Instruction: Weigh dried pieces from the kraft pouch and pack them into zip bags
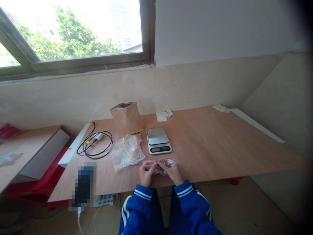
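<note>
Both hands pinch the red-striped top edge of a clear zip bag (pixel 163 170) near the table's front edge. Small brownish pieces show inside the bag, too small to name. My left hand (pixel 146 171) has its thumb and fingers closed on the left part of the seal. My right hand (pixel 174 172) grips the seal close to the middle, thumbs near each other. Just beyond the bag stands a white kitchen scale (pixel 157 136) with a bare steel plate. To its left lie several flat clear zip bags (pixel 127 151).
A brown paper pouch (pixel 127 117) stands with its top open at the back. A coiled black cable (pixel 85 148) and a blurred-out dark device (pixel 83 184) lie at left. Crumpled white scraps (pixel 167 113) rest near the wall. A red stool (pixel 36 187) is left of the table (pixel 220 140).
</note>
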Available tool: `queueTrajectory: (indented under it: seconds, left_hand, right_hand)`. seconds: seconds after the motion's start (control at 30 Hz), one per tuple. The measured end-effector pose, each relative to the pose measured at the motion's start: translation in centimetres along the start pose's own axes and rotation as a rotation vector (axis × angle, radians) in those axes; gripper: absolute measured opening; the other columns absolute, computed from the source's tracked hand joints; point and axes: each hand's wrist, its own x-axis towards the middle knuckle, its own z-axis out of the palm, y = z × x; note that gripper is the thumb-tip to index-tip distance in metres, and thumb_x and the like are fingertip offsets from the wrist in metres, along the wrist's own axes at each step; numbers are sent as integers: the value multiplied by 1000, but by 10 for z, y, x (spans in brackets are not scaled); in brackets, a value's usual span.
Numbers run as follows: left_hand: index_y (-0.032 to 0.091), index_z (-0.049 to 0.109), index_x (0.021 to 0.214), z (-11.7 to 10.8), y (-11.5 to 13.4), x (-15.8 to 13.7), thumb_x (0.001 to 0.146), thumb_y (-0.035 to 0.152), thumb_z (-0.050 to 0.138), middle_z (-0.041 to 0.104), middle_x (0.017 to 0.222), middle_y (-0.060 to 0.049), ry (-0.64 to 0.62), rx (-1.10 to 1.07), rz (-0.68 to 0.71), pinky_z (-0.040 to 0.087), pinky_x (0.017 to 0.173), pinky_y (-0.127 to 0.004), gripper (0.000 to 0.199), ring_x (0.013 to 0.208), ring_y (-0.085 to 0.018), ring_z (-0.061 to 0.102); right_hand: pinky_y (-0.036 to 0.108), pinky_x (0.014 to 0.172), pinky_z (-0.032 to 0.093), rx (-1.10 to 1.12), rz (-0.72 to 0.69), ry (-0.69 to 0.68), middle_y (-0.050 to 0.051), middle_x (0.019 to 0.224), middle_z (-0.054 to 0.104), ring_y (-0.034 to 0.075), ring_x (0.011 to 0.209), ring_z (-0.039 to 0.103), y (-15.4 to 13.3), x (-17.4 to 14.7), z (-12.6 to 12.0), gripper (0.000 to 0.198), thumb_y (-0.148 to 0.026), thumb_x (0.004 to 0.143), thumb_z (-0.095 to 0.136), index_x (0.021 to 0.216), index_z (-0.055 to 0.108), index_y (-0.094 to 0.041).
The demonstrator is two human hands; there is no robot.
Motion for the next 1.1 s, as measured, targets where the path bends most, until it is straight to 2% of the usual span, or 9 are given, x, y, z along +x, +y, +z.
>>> queueTrajectory:
  seconds: [0.4, 0.53, 0.7, 0.8, 0.93, 1.03, 1.1]
  left_hand:
    - [13, 71, 81, 4, 1, 0, 72, 37, 72, 68, 79, -7, -54, -16, 15, 48, 73, -28, 25, 78, -18, 62]
    - [13, 70, 78, 5, -2, 0, 73, 38, 71, 66, 76, -7, -16, 33, 28, 47, 73, -29, 25, 77, -18, 61]
    - [14, 69, 78, 5, -8, 0, 72, 38, 71, 66, 77, -6, 25, 43, 20, 47, 72, -28, 25, 76, -17, 61]
    - [14, 68, 79, 6, -10, -1, 72, 38, 71, 65, 78, -5, 33, 34, 34, 47, 72, -27, 25, 74, -16, 60]
    - [14, 67, 82, 6, -8, 0, 74, 38, 69, 66, 80, -6, 44, 0, 15, 47, 73, -27, 26, 77, -16, 61]
    - [13, 68, 79, 5, -3, 0, 72, 39, 71, 67, 76, -5, 69, -37, -34, 47, 70, -26, 27, 73, -16, 61]
    - [13, 69, 76, 5, 0, 0, 71, 41, 72, 67, 73, -5, 85, -57, -61, 46, 66, -25, 28, 69, -15, 61]
  right_hand:
    - [29, 65, 51, -5, -63, 168, 1, 72, 64, 16, 67, 60, 0, -7, 8, 26, -42, 70, 72, 76, 64, -18]
    - [28, 64, 49, -15, -45, 131, 2, 72, 64, 16, 69, 59, -5, -8, 7, 28, -44, 69, 73, 74, 66, -17]
    - [25, 59, 44, -10, -4, 105, -2, 63, 56, 13, 63, 53, -16, -10, 5, 33, -45, 68, 73, 60, 60, -17]
    - [24, 61, 43, -27, -45, 100, -3, 63, 52, 12, 63, 52, -19, -10, 7, 34, -44, 70, 73, 57, 57, -17]
    - [27, 68, 46, -97, -103, 85, 1, 73, 59, 15, 72, 57, -17, -8, 10, 29, -45, 75, 68, 69, 66, -17]
    - [30, 75, 47, -93, -101, 31, 5, 85, 64, 19, 82, 61, -15, -7, 8, 33, -48, 83, 58, 82, 69, -16]
    - [31, 75, 48, -76, -101, 35, 6, 84, 65, 20, 82, 62, -13, -6, 6, 37, -49, 86, 53, 84, 68, -16]
